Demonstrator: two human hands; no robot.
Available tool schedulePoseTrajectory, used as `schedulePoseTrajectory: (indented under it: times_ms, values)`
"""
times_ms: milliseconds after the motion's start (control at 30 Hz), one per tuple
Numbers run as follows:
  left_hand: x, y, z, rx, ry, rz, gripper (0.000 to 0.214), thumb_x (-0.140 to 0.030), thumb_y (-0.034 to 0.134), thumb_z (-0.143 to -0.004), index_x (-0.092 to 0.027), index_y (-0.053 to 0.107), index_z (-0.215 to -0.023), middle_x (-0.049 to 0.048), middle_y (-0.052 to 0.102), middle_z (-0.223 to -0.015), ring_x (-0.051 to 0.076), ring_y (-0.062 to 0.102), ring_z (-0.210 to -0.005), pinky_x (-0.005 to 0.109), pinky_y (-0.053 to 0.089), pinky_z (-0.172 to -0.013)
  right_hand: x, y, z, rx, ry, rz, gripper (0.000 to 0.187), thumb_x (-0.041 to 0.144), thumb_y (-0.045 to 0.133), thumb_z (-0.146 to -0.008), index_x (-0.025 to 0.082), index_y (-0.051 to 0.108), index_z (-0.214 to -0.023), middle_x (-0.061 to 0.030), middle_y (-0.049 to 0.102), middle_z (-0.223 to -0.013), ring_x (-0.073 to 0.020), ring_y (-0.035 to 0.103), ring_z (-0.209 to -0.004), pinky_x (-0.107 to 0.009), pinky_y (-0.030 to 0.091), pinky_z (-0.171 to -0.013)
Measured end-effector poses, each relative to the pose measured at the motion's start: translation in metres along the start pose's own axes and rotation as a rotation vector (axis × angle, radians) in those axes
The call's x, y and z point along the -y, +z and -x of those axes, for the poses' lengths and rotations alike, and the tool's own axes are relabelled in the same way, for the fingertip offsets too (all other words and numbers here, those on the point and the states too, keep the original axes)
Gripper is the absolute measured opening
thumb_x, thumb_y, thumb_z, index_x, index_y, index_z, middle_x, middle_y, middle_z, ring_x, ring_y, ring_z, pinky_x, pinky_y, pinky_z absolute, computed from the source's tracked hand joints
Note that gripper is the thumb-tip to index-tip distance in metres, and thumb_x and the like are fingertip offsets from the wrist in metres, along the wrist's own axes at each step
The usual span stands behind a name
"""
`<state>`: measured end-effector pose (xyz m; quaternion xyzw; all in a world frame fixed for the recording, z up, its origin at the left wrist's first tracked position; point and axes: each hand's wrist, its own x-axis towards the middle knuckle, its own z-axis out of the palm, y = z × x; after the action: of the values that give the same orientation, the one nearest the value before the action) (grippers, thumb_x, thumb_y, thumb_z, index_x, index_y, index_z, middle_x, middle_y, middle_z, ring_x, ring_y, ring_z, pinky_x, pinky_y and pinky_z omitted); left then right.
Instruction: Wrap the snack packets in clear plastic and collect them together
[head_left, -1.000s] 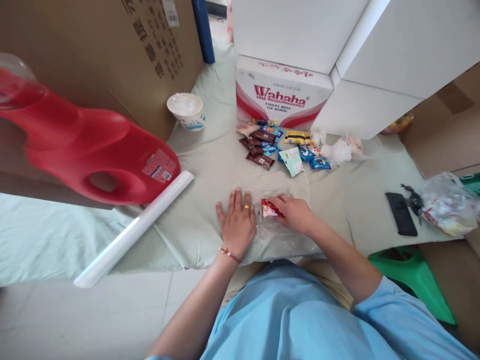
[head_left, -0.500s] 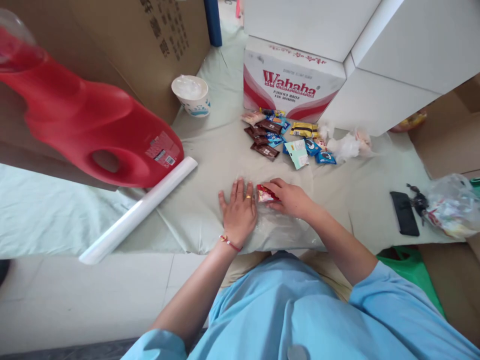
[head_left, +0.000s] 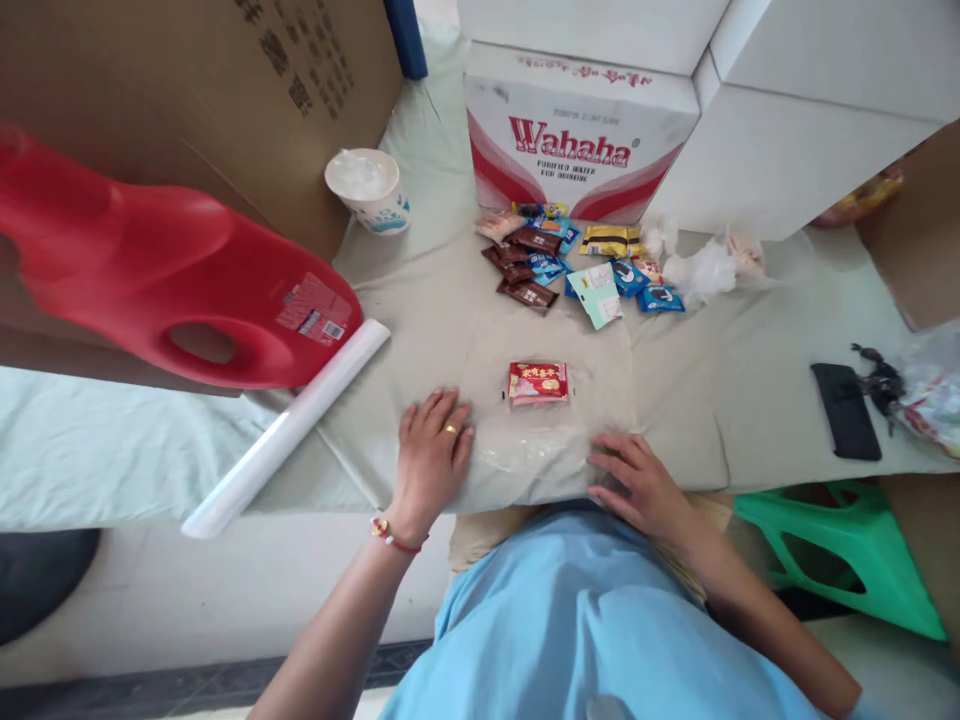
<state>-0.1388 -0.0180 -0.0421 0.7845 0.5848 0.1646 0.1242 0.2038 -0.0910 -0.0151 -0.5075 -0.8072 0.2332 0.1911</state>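
A small red and white snack packet (head_left: pixel 538 383) lies on a sheet of clear plastic film (head_left: pixel 517 448) spread over the cloth. To the packet's left, my left hand (head_left: pixel 433 455) rests palm down near the film's left side, fingers stretched out and holding nothing. My right hand (head_left: pixel 641 485) is at the film's lower right by the table's front edge, its fingers apart with nothing in them. Beyond the packet is a loose pile of wrapped snacks: brown packets (head_left: pixel 529 295), blue packets (head_left: pixel 660 298), a yellow packet (head_left: pixel 611 241) and a pale green card-like piece (head_left: pixel 598 295).
At left, a roll of film (head_left: pixel 289 430) lies against a big red jug (head_left: pixel 225 290). A paper cup (head_left: pixel 371 195) stands by a brown carton (head_left: pixel 187 80). Behind the snacks is a white and red Wahaha box (head_left: pixel 577 150). A black phone (head_left: pixel 846 410) lies right; a green stool (head_left: pixel 847 550) stands below.
My right hand has let go of the red packet and drawn back toward the table edge. My left hand has moved left and nearer to me. The packet now lies alone on the film.
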Motion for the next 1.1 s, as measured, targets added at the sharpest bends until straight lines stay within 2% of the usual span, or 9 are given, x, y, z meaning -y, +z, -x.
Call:
schedulePoseTrajectory:
  times_ms: [167,333,400,467,567,667,767,1000,1100]
  values:
    - [-0.001,-0.005,0.023,-0.047,0.079,0.071,0.034,-0.032,0.049,-0.103,-0.025,0.071,-0.128,0.0126,0.064,-0.147,0.031,0.044,-0.152,0.057,0.04,-0.124,-0.008,-0.01,0.007,0.039,0.038,-0.121,0.022,0.03,0.057,-0.103,0.03,0.078,-0.111,-0.0113,0.072,-0.125,-0.0271,0.068,-0.112,-0.051,0.057,-0.097]
    - [-0.009,-0.028,0.01,-0.254,0.058,0.018,0.026,-0.027,0.054,-0.101,-0.024,0.073,-0.12,0.0135,0.064,-0.145,0.032,0.036,-0.158,0.059,0.034,-0.127,0.007,-0.04,-0.052,-0.103,0.115,-0.052,0.032,0.038,0.049,-0.107,0.026,0.073,-0.124,-0.0128,0.072,-0.121,-0.0281,0.065,-0.114,-0.05,0.054,-0.102]
    - [-0.016,-0.032,-0.008,-0.209,0.118,-0.011,0.03,-0.026,0.053,-0.102,-0.027,0.072,-0.124,0.009,0.069,-0.142,0.03,0.039,-0.157,0.061,0.022,-0.131,0.017,-0.04,-0.09,-0.086,0.069,0.043,0.042,0.043,0.049,-0.107,0.022,0.066,-0.139,-0.0154,0.067,-0.133,-0.0308,0.059,-0.125,-0.052,0.049,-0.109]
    - [-0.021,-0.028,-0.029,-0.071,0.183,-0.027,0.038,-0.027,0.047,-0.104,-0.031,0.068,-0.136,0.0054,0.069,-0.144,0.028,0.041,-0.156,0.062,0.01,-0.133,0.026,-0.032,-0.124,-0.008,-0.003,0.147,0.056,0.047,0.053,-0.105,0.017,0.055,-0.152,-0.0183,0.057,-0.15,-0.0339,0.048,-0.14,-0.055,0.04,-0.119]
    - [-0.022,-0.014,-0.05,0.1,0.149,-0.061,0.05,-0.032,0.036,-0.108,-0.03,0.052,-0.155,0.0069,0.055,-0.16,0.03,0.037,-0.158,0.067,0.002,-0.131,0.032,-0.009,-0.153,0.156,-0.09,0.276,0.063,0.042,0.06,-0.102,0.016,0.047,-0.158,-0.0189,0.046,-0.163,-0.0364,0.032,-0.154,-0.062,0.023,-0.127]
    - [-0.016,0.0,-0.054,0.178,0.092,-0.092,0.055,-0.04,0.031,-0.11,-0.031,0.039,-0.164,0.0075,0.042,-0.169,0.031,0.034,-0.159,0.072,-0.002,-0.129,0.028,0.007,-0.149,0.258,-0.127,0.333,0.055,0.027,0.054,-0.104,0.023,0.046,-0.158,-0.014,0.042,-0.167,-0.0328,0.03,-0.157,-0.065,0.014,-0.129]
    - [-0.013,0.005,-0.05,0.196,0.06,-0.111,0.057,-0.044,0.029,-0.11,-0.032,0.034,-0.166,0.0063,0.036,-0.172,0.03,0.031,-0.161,0.072,-0.006,-0.128,0.02,0.012,-0.13,0.246,-0.086,0.364,0.054,0.023,0.045,-0.107,0.026,0.043,-0.161,-0.0121,0.039,-0.17,-0.0312,0.031,-0.156,-0.065,0.012,-0.129]
    - [-0.014,0.005,-0.05,0.198,0.058,-0.118,0.058,-0.045,0.028,-0.109,-0.032,0.032,-0.166,0.0055,0.034,-0.172,0.03,0.028,-0.162,0.071,0.0,-0.129,0.018,0.005,-0.122,0.226,-0.008,0.333,0.054,0.02,0.048,-0.105,0.025,0.046,-0.159,-0.016,0.046,-0.163,-0.0344,0.038,-0.149,-0.067,0.016,-0.126]
    - [-0.015,0.004,-0.051,0.194,0.067,-0.132,0.059,-0.045,0.028,-0.109,-0.03,0.034,-0.166,0.0072,0.035,-0.172,0.03,0.028,-0.162,0.071,0.004,-0.129,0.024,0.006,-0.134,0.192,-0.05,0.248,0.05,0.021,0.051,-0.104,0.022,0.052,-0.154,-0.0169,0.055,-0.151,-0.0318,0.046,-0.14,-0.06,0.027,-0.124]
